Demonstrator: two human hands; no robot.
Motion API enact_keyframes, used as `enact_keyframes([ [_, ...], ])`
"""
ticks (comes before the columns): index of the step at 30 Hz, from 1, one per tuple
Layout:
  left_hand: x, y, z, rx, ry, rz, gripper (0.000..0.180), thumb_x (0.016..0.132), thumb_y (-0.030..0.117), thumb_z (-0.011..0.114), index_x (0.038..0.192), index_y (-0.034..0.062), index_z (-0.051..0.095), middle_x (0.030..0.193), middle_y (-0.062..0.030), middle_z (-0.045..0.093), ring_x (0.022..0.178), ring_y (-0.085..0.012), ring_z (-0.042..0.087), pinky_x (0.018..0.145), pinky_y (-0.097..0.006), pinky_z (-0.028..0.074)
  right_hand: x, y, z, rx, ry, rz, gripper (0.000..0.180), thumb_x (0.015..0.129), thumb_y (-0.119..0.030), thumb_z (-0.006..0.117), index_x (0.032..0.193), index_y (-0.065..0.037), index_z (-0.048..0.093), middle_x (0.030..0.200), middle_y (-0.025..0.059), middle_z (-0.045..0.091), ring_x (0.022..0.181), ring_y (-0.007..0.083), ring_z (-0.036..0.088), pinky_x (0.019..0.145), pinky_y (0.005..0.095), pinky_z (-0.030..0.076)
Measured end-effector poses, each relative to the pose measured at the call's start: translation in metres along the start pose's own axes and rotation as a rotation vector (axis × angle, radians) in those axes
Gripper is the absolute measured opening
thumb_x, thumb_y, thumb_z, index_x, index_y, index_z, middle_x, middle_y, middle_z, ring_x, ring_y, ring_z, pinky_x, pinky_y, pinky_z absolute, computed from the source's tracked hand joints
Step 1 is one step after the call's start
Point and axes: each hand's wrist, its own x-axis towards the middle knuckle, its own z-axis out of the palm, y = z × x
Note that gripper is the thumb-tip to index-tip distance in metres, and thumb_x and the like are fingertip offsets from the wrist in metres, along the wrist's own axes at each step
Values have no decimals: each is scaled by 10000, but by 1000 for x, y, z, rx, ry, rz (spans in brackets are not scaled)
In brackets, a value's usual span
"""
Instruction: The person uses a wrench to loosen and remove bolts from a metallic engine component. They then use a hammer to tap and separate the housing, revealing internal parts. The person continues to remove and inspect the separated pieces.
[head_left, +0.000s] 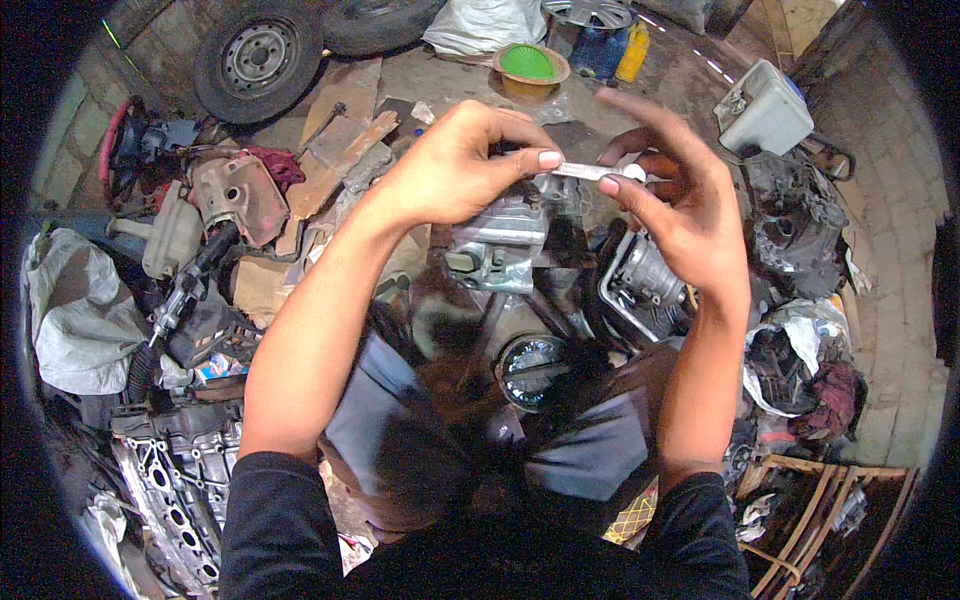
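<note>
A slim white tube (583, 171) with a round white end is held up crosswise in front of me. My left hand (455, 165) pinches its left end between thumb and fingers. At the other end, my right hand (695, 215) grips it, with the thumb from below and curled fingers behind; the raised index finger is smeared by motion. Below the hands sits a silvery metal engine part (500, 240). Near my right wrist is another metal housing (650, 275) with a pale frame around its edge. A round dark part with a shiny face (533, 372) lies between my knees.
A wheel with tyre (258, 58) and a bowl holding something green (527, 64) are at the back. A grey plastic container (764, 108) stands at right. A cylinder head (170, 500) lies at lower left, a wooden crate (815, 520) at lower right. Cardboard (345, 165) covers some floor.
</note>
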Motion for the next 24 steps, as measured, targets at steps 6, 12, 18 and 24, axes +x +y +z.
enact_keyframes([
  [6,5,-4,7,-108,56,157,281,969,241,657,953,-32,723,781,-38,669,706,-122,588,677,-311,487,-23,-9,12,-386,-45,-244,266,793,-89,785,1055,-56,750,849,126,686,746,290,674,667,368,529],
  [12,-2,3,8,-447,-161,-165,245,992,238,628,1087,17,672,747,16,586,557,-37,455,496,-219,373,-58,-18,34,-313,-68,-302,423,721,-118,859,1132,-128,762,926,100,696,831,259,705,716,352,564],
  [18,-4,5,2,-407,-258,-179,251,995,235,620,1156,43,634,745,12,582,581,-47,479,504,-219,396,-64,-6,48,-184,-182,-242,458,748,-130,844,1191,-116,730,1007,129,704,863,290,705,745,369,564],
  [24,-6,3,-7,-365,-290,-195,279,1003,263,609,1175,46,646,752,9,618,606,-59,525,531,-240,443,-69,-1,59,-109,-180,-255,422,776,-64,810,1186,-62,710,1068,150,734,942,299,731,805,362,577],
])
